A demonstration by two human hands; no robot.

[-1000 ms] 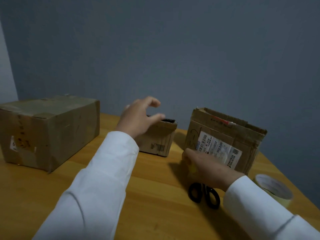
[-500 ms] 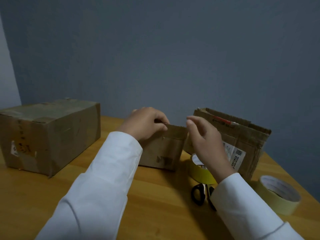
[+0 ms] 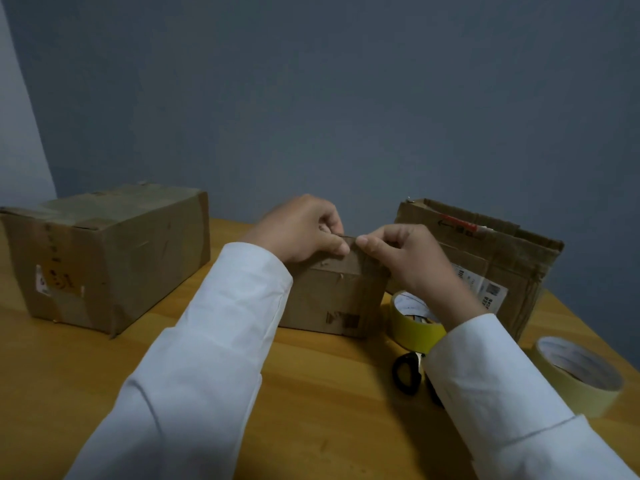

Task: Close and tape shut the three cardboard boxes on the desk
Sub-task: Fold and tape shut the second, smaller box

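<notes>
cardboard, brown and worn, is making up the small box (image 3: 334, 299) sitting at the middle of the wooden table (image 3: 311, 393). the left hand (image 3: 301, 230) and the right hand (image 3: 403, 258) are both meeting at its top edge: the left fingers (image 3: 334, 245) are curling and pinching the upper flap from the left, and the right fingers (image 3: 372, 242) are pinching the same edge from the right, thumb tips nearly touching each other. the box's top is lying directly under both sets of fingers; whether the flap is fully down cannot be told. white sleeves are covering both forearms.

the large box (image 3: 104, 258) is standing well apart at the left with tape patches on its top. the labelled box (image 3: 491, 261) is standing at the right rear, its top flaps standing up. a yellow tape roll (image 3: 412, 323) is lying just beside the small box, under the right wrist. black scissors (image 3: 408, 372) are lying near it, partly hidden by the sleeve. a pale tape roll (image 3: 578, 375) is resting at the table's right edge.
</notes>
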